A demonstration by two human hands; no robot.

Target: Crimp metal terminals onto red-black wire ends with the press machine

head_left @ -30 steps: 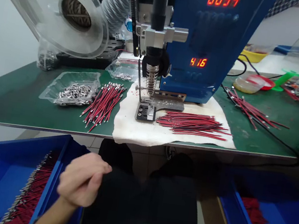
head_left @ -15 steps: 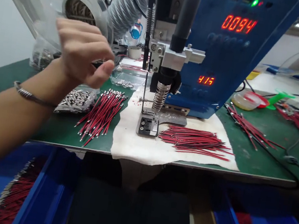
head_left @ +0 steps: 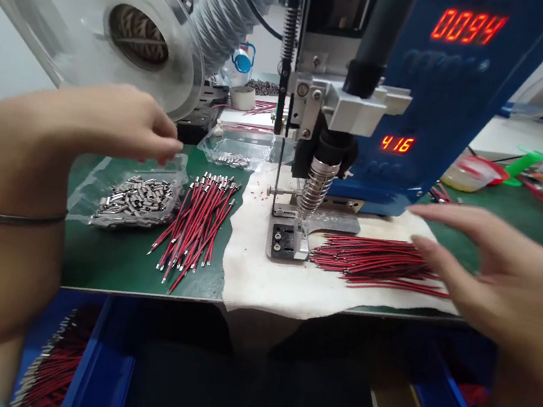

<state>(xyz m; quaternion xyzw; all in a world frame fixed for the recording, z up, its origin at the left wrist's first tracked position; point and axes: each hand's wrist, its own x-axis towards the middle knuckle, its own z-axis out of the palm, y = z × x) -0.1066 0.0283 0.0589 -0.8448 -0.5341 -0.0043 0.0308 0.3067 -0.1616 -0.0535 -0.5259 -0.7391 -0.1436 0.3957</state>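
My left hand [head_left: 112,117], with a dark bracelet on the wrist, hovers above a clear plastic bag of small metal sleeves [head_left: 138,201]. Its fingers bend loosely downward, a little apart, and no object shows in them. To the right of the bag lies a bunch of red and black wires [head_left: 200,224] with metal ends. My right hand [head_left: 498,276] is open, thumb and fingers spread, over the right end of a second wire bundle [head_left: 374,262]. That bundle lies on a white cloth [head_left: 270,284], beside the metal fixture [head_left: 289,240] under the press head.
A blue machine [head_left: 415,116] with red digits stands behind the fixture. A clear reel [head_left: 96,10] is at upper left, and a clear tray [head_left: 236,148] lies behind the wires. Blue bins [head_left: 111,356] holding wires sit below the table edge.
My left hand has lowered toward the bag of metal sleeves. My right hand has risen from the lower right bin to the wire bundle. The lower display went from 415 to 416.
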